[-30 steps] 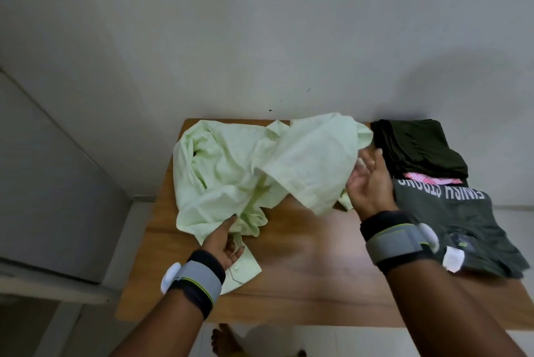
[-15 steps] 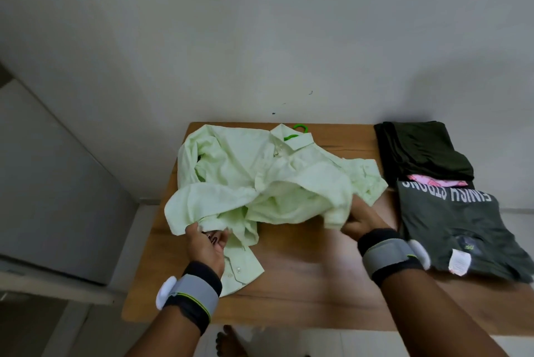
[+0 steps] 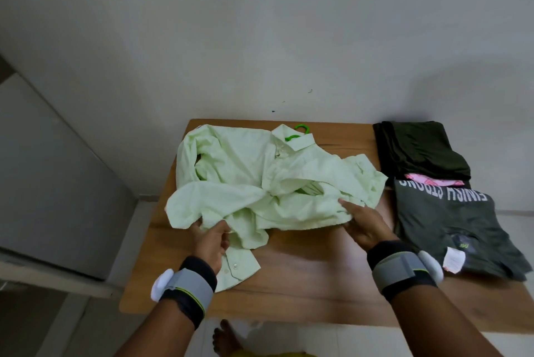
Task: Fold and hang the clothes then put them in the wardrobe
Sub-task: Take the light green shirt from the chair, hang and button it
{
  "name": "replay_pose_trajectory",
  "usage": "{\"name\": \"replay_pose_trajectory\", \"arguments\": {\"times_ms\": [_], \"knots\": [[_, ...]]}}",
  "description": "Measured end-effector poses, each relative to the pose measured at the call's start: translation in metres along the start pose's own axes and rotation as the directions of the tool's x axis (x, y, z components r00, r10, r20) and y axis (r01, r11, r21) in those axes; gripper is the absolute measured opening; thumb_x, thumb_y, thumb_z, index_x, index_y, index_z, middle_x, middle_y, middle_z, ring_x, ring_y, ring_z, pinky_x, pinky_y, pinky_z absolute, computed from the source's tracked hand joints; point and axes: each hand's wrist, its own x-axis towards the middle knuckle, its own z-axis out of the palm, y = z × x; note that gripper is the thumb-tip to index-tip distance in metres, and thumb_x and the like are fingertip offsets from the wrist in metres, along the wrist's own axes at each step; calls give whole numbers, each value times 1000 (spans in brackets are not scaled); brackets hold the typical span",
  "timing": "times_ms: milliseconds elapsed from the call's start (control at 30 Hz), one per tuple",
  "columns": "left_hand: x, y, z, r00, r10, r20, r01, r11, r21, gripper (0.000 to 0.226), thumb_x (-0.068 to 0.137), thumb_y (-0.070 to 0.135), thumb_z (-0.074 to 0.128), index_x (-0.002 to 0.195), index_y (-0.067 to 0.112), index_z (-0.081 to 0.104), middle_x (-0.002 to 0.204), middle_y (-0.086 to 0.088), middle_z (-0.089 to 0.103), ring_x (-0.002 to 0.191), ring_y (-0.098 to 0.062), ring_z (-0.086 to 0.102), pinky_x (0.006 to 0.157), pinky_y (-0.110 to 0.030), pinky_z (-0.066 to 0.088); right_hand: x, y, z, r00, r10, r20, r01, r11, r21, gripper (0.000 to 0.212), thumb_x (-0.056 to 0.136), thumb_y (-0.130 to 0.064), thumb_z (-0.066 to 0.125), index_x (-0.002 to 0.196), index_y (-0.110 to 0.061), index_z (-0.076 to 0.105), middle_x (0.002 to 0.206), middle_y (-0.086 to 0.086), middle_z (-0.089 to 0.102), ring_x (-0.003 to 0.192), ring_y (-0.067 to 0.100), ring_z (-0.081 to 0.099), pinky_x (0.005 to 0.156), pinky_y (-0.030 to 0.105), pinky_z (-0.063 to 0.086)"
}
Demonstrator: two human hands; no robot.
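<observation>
Folded tee (image 3: 450,223) and dark stack (image 3: 419,148) sit on the bench's (image 3: 303,278) right side. Crumpled shirt (image 3: 260,180) with hanger (image 3: 300,132) lies mid-bench; left hand (image 3: 211,238) and right hand (image 3: 364,223) each grip its near edge.

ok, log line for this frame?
left hand grips shirt | right hand grips shirt | green hanger at collar | folded clothes on table, right side

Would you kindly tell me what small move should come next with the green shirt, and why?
Probably draw both hands apart and toward the near table edge: the left hand and right hand each grip the shirt, which lies bunched and creased.
</observation>
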Motion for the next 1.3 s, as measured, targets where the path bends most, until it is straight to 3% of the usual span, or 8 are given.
{"name": "replay_pose_trajectory", "arguments": {"times_ms": [300,500,633,767,867,967,1167,1300], "knots": [[5,12,-79,931,303,-203,-105,756,646,35,91,9,42,122,14,57,118,-11,61,100,-37,57,88,-42,47,1,-21,-101,843,-315,-436,-28,784,-621,29,71,-6,84,67,-7,55,55,13,54,50,22,51,46,26,41],[-5,-24,-111,970,208,-124,44,353,935,39,79,40,49,99,9,63,95,-15,63,83,-34,59,80,-45,53,-6,-3,-98,845,-379,-377,-208,415,-886,68,60,-17,76,120,-1,50,120,26,55,111,42,53,92,47,46],[-26,-13,-72,731,682,31,-376,364,852,79,66,48,56,130,5,41,144,-22,33,130,-38,34,107,-49,27,-25,26,-43,540,-832,129,398,117,-910,45,61,-22,61,104,-10,55,104,9,52,99,26,47,88,42,35],[-20,1,-24,560,549,621,-551,-313,774,90,74,64,52,150,24,27,158,-3,24,147,-28,16,116,-45,-5,-20,73,-22,568,-551,612,495,-366,-788,26,68,-30,68,91,-20,61,82,-1,58,76,26,58,67,36,42],[1,-5,-12,634,233,737,-526,-569,632,79,74,69,45,142,29,46,129,-1,62,134,-31,43,116,-56,-6,-8,86,-37,753,-411,514,303,-477,-825,57,47,-33,84,98,-20,61,94,4,60,81,31,58,65,37,44],[1,8,-7,615,226,755,-436,-701,565,47,61,65,68,86,26,74,69,4,64,85,-24,64,115,-58,-14,-5,77,-47,736,-445,509,251,-519,-817,44,47,-27,86,83,-23,63,87,0,60,80,30,56,66,35,36],[-43,-9,3,295,378,878,-544,-688,480,24,59,4,64,79,17,64,76,-3,58,69,-25,57,108,-55,29,-10,72,-47,685,-448,575,314,-530,-787,39,54,-23,84,86,-23,62,79,-3,65,78,30,60,66,36,40],[-65,-57,5,362,235,902,-640,-641,424,39,41,5,75,75,19,62,59,-1,52,50,-23,52,64,-33,44,2,81,-45,677,-458,576,241,-601,-762,33,54,-20,83,83,-23,68,71,0,61,75,32,58,67,36,34]]}}
